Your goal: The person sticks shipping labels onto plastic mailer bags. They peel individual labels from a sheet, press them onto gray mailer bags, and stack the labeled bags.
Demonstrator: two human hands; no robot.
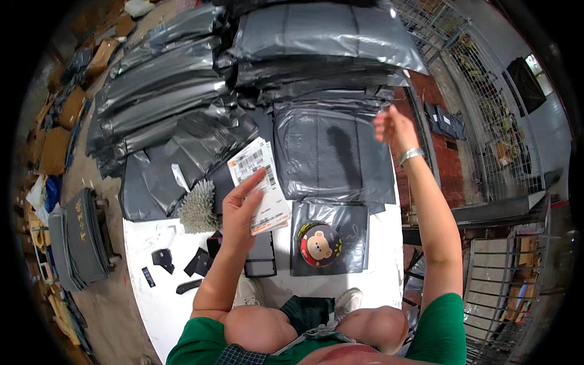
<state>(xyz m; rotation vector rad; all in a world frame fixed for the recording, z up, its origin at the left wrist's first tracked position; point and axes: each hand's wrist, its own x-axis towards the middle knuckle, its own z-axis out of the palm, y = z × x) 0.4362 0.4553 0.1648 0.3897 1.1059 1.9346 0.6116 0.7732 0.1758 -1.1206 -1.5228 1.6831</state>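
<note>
1. A stack of white labels (277, 208) is clamped between the left hand's (239, 210) thumb and fingers, above the middle of the white surface (380, 249).
2. The right hand (398, 131), blurred, is raised by the surface's right edge, near a black bag (316, 155); whether its fingers are closed cannot be told.
3. Label handling appears in hand; any grip on a single label seems to call for free fingertips.
</note>
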